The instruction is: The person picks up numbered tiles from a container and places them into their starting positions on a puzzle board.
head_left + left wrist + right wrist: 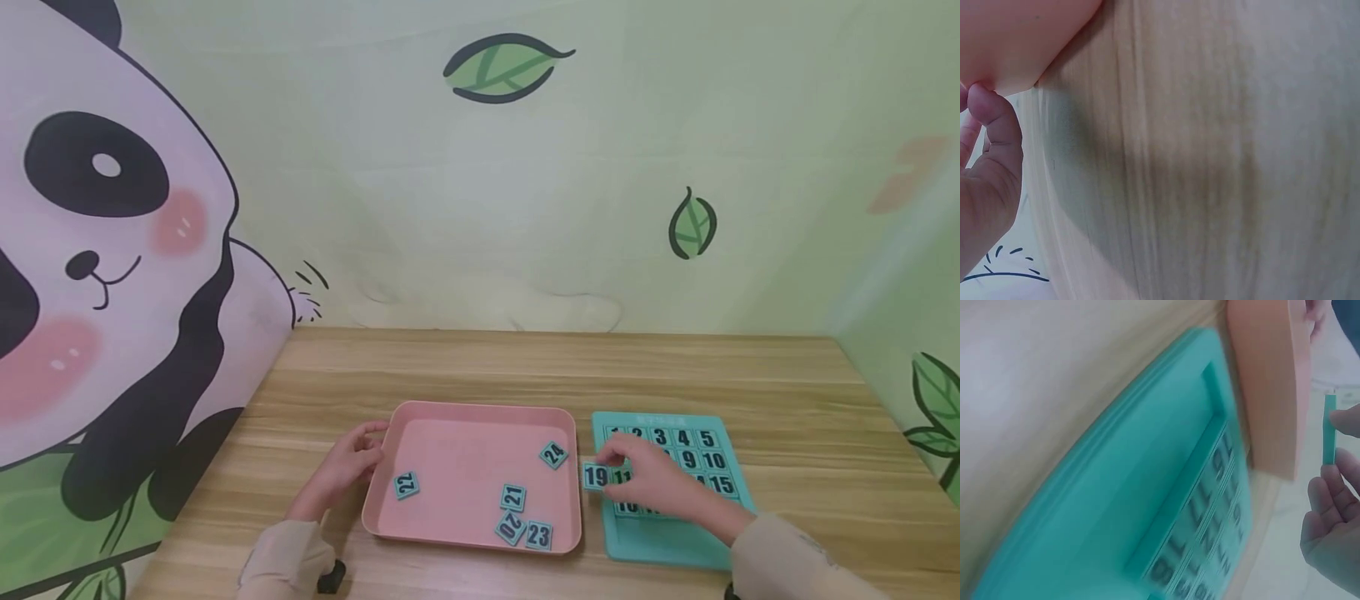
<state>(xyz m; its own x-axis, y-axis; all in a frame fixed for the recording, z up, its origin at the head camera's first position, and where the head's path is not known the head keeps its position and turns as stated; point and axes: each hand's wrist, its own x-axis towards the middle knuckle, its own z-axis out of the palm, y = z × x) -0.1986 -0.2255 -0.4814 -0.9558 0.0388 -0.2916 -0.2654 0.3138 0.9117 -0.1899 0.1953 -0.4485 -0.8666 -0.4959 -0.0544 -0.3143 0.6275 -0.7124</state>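
My right hand (651, 477) pinches a small teal number tile (596, 477) marked 19, held between thumb and fingertips over the gap between the tray and the board. In the right wrist view the tile (1329, 429) appears edge-on. Beneath and beside this hand lies a teal number board (667, 542), its upper rows filled with numbered tiles and partly hidden by the hand. At the left side of the pink tray (442, 417), my left hand (347, 467) holds the rim. Its thumb (997, 115) touches the tray wall in the left wrist view.
Several loose tiles lie in the tray: 22 (406, 485) at left, 24 (553, 454) at upper right, and 21 (513, 497), 20 (510, 527) and 23 (538, 535) grouped near the front. Behind the wooden table (480, 367) hangs a panda-and-leaf backdrop (375, 167).
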